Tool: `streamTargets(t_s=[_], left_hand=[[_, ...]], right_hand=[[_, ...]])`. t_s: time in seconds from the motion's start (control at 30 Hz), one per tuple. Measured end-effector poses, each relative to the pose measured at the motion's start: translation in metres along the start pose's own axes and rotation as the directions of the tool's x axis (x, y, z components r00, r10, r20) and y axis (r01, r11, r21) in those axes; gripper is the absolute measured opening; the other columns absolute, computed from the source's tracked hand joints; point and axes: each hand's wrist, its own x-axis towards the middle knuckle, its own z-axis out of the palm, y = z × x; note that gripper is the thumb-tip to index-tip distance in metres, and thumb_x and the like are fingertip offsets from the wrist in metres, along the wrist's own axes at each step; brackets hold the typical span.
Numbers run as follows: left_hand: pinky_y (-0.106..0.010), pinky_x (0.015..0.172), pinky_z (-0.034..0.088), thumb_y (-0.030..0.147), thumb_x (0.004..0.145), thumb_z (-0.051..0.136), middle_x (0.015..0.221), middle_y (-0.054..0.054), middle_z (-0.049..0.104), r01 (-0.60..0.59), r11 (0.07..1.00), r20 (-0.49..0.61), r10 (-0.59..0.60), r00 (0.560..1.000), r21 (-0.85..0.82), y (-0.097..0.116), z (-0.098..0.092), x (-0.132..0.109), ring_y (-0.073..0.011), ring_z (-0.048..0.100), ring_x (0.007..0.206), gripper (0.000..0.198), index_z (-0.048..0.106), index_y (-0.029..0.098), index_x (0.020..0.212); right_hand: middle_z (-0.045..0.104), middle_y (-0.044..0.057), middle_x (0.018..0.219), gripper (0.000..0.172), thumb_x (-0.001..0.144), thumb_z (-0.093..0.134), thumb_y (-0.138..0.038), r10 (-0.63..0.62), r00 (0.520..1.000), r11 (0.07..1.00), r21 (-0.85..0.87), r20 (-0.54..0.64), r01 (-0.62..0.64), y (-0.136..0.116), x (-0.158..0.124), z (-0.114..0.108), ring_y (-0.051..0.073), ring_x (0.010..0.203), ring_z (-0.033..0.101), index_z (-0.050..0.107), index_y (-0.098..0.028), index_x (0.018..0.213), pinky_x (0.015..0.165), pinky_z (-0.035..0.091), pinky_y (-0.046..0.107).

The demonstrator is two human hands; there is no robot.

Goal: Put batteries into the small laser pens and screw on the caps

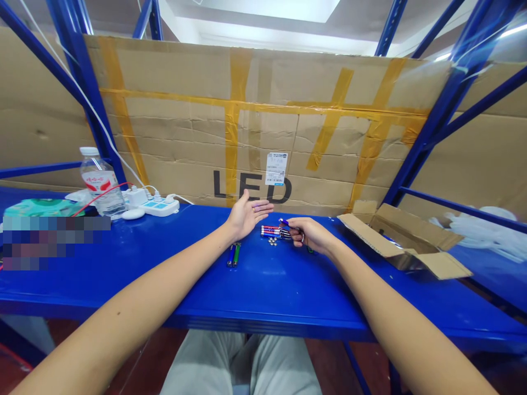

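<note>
Along the back of the station: cardboard panel (185, 142), one, taped, lettered "LED". Before it, blue desk (263, 296), one. On the desk, at right: open carton (368, 237), one, flaps out. At left: bottle (102, 184), one; power strip (161, 206), one, with plugs. Right hand (308, 233): grip pinching a slim blue piece (284, 221) by its end, just above the desk. Left hand (244, 216): grip spread, fingers straight, nothing held. Bundle of metallic tubes (270, 231), red among them, lying between the hands. Blue tube (230, 257) and green tube (236, 255), side by side below the left wrist. Small round silver pieces (272, 241), several, loose just beside the bundle.

Progress, as judged: partway; one piece in hand, two tubes set apart, the bundle and silver pieces left lying. Which are finished, cannot tell.
</note>
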Motion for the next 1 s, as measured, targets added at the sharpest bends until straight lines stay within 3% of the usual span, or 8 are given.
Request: streamTargets(t_s=[0.23, 0.53, 0.8, 1.0], left_hand=[[-0.04, 0.113, 0.032, 0.064, 0.094, 0.02, 0.134, -0.025, 0.056, 0.002, 1.0, -0.012, -0.002, 1.0, 0.009, 0.0004, 0.0014, -0.0007, -0.0292, 0.052, 0.128, 0.083, 0.043, 0.0, 0.141], [-0.04, 0.111, 0.035, 0.066, 0.093, 0.024, 0.134, -0.028, 0.054, 0.002, 1.0, -0.029, -0.003, 1.0, -0.016, 0.0012, 0.0041, -0.0022, -0.0303, 0.054, 0.126, 0.087, 0.039, -0.005, 0.141], [-0.039, 0.11, 0.038, 0.066, 0.092, 0.027, 0.135, -0.028, 0.053, 0.01, 1.0, -0.027, -0.011, 1.0, -0.026, -0.0008, 0.0055, -0.0019, -0.0304, 0.055, 0.125, 0.086, 0.04, -0.005, 0.14], [-0.039, 0.109, 0.039, 0.066, 0.092, 0.027, 0.135, -0.03, 0.052, 0.014, 1.0, -0.032, -0.014, 0.999, -0.001, -0.0013, 0.0059, -0.0025, -0.0314, 0.055, 0.124, 0.087, 0.042, -0.007, 0.138]], right_hand=[[0.029, -0.007, 0.056, 0.027, 0.072, 0.066, -0.029, -0.017, 0.996, 0.998, -0.054, -0.085, 0.012, -0.0026, -0.0014, 0.0027, 0.007, 0.049, 0.024, 0.041, -0.02, 0.068, 0.045, 0.021, 0.024], [0.029, -0.007, 0.055, 0.02, 0.073, 0.064, -0.029, -0.046, 0.996, 0.994, -0.105, -0.077, 0.037, 0.0008, 0.0008, -0.0007, 0.007, 0.048, 0.025, 0.047, -0.019, 0.071, 0.044, 0.021, 0.024], [0.029, -0.007, 0.055, 0.023, 0.075, 0.06, -0.029, 0.016, 0.998, 0.997, -0.068, -0.062, -0.02, -0.0029, -0.0015, 0.0018, 0.007, 0.047, 0.023, 0.04, -0.02, 0.069, 0.044, 0.021, 0.024], [0.028, -0.007, 0.056, 0.02, 0.074, 0.059, -0.027, -0.005, 0.998, 0.995, -0.1, -0.067, -0.002, -0.0024, -0.0007, 0.0011, 0.007, 0.047, 0.023, 0.041, -0.02, 0.07, 0.044, 0.021, 0.023]])
